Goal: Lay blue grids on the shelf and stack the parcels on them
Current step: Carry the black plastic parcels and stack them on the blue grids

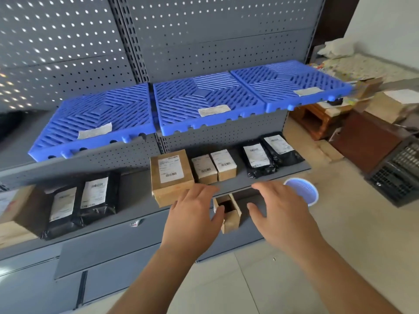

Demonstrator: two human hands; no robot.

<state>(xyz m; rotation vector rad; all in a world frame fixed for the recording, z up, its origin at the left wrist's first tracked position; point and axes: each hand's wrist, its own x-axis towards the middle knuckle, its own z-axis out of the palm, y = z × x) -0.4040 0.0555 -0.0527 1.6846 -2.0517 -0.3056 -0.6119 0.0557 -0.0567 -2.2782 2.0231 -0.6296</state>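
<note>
Left hand, right hand: fingers spread and relaxed, grasping nothing, held out before the lower shelf. Between them: small open carton. On the lower shelf: large brown parcel, two small boxes, black mailer bags. On the shelf above: three blue grids, side by side.

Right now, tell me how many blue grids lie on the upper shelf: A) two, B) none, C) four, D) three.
D: the left grid, the middle grid and the right grid lie side by side, three in all.
</note>
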